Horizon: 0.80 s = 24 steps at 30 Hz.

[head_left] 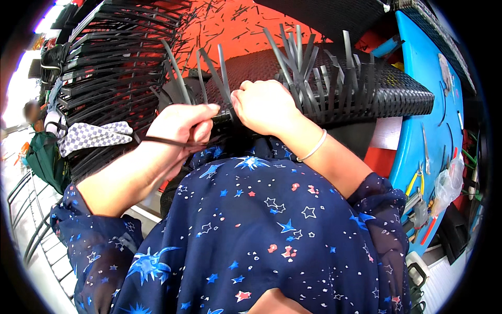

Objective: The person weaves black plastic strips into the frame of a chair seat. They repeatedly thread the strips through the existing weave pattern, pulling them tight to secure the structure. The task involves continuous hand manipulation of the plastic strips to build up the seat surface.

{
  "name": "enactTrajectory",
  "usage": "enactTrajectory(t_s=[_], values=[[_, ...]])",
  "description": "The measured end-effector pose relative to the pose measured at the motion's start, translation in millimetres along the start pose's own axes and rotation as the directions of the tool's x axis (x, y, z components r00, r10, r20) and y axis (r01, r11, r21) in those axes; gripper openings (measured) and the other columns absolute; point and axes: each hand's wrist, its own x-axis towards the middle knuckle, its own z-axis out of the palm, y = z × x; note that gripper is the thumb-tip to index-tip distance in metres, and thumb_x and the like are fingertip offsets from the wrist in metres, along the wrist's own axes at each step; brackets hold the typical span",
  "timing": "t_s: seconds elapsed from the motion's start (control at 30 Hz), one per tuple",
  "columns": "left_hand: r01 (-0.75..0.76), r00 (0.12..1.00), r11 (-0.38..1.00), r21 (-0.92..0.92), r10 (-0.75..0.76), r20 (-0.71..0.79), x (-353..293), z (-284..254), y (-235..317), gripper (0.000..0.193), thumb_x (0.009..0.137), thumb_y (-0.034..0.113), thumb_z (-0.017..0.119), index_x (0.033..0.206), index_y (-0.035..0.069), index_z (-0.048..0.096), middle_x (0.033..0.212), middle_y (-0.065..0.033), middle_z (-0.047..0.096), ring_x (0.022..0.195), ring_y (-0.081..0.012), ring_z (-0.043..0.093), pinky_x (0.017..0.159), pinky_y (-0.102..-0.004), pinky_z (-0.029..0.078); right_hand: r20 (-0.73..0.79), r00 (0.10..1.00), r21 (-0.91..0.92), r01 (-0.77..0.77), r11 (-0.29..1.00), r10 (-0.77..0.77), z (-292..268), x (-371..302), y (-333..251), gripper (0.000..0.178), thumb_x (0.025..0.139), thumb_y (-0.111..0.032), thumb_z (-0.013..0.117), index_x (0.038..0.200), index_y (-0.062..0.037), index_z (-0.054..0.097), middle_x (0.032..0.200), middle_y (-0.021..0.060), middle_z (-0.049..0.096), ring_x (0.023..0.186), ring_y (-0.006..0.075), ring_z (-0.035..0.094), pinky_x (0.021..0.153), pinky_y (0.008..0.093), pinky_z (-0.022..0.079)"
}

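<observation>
A black woven panel of flat plastic strips lies across in front of me. Along its near edge, many loose strip ends stick upward. My left hand is closed at the panel's left part, pinching a flat black strip whose tail runs left over my wrist. Close beside it, my right hand rests on the near edge with its fingers curled in. The back of that hand hides what the fingers grip. Between the two hands, a strip end stands up.
Black slatted frames are stacked at the left, with a checkered cloth item and a dark green bag beside them. Strip scraps litter the red surface beyond. A blue table at right bears yellow-handled pliers and a clear plastic bag.
</observation>
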Motion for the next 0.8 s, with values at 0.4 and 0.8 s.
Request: enactTrajectory(t_s=[0.4,0.8], values=[[-0.515,0.846,0.852,0.091,0.522,-0.104,35,-73,-32,0.045,0.108,0.033,0.045,0.134,0.0,0.057,0.128,-0.0125,0.066,0.113,-0.0208,0.065,0.101,-0.0337,0.048,-0.022,0.997,-0.113,0.07,0.991,-0.073,6,0,6,0.036,0.1,-0.025,0.044,0.093,-0.0054,0.074,0.088,0.0128,0.072,0.084,0.0315,0.07,0.08,0.0436,0.054],[-0.707,0.459,0.508,0.491,0.859,-0.228,4,-75,-63,0.016,0.096,0.003,0.064,0.111,0.001,0.068,0.105,-0.005,0.064,0.092,-0.0106,0.066,0.081,-0.0234,0.054,0.027,0.999,-0.066,0.032,0.997,-0.03,-1,0,5,0.031,0.097,-0.02,0.049,0.102,-0.0008,0.073,0.098,0.0144,0.071,0.09,0.0324,0.069,0.087,0.0424,0.053]])
